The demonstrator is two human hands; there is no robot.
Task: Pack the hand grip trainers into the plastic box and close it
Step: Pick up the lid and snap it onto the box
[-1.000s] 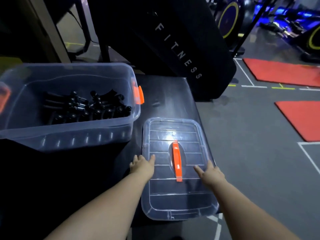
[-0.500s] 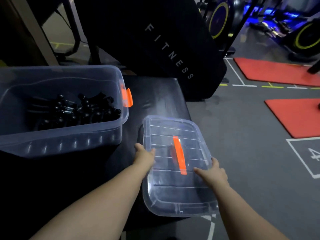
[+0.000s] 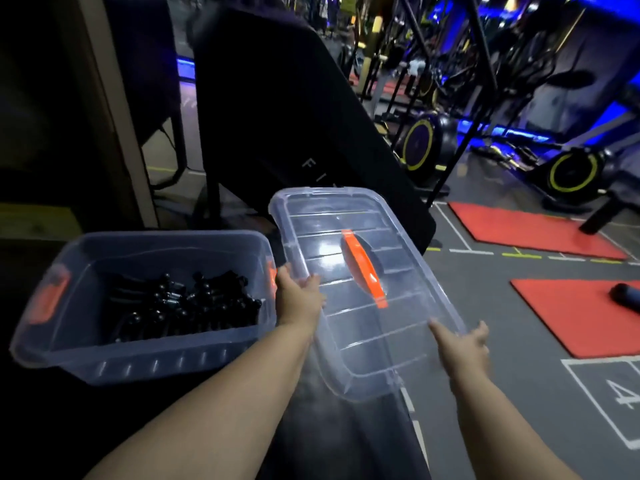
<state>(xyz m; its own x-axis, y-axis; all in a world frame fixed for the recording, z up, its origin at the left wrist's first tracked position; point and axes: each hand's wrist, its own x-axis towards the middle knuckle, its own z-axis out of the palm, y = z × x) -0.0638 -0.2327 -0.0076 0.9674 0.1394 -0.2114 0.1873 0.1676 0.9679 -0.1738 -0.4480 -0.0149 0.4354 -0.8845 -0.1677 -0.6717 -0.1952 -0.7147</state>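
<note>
A dim gym lit in blue lies behind the work, with exercise bikes (image 3: 422, 143) at the far right and red mats (image 3: 519, 230) on the grey floor (image 3: 485, 271). A dark counter (image 3: 346, 438) carries the task's things.

At the left stands the clear plastic box (image 3: 138, 362), open-topped, with its long axis running left to right. The black hand grip trainers (image 3: 187, 306) lie heaped on its bottom, so the packing looks done and only the closing is left. An orange latch (image 3: 48, 299) sits on the box's left end.

Just beside the box's right end, the left grip (image 3: 299, 299) clasps the left long edge of the lid (image 3: 346, 327). The lid is off the counter and tilted, orange handle (image 3: 363, 268) uppermost. Its long axis runs from far left to near right, roughly crosswise to the box's.

The right grip (image 3: 464, 348) holds the opposite long edge nearer the lid's near end. Its thumb is on top and the fingers reach past the rim, though blur hides how firmly they curl.

The box lies to the left of both grips and lower than the lid, and the left one is much the nearer. The coming move likely calls for carrying the lid leftwards and turning it about a quarter turn until the two long axes agree, then lowering it level.
</note>
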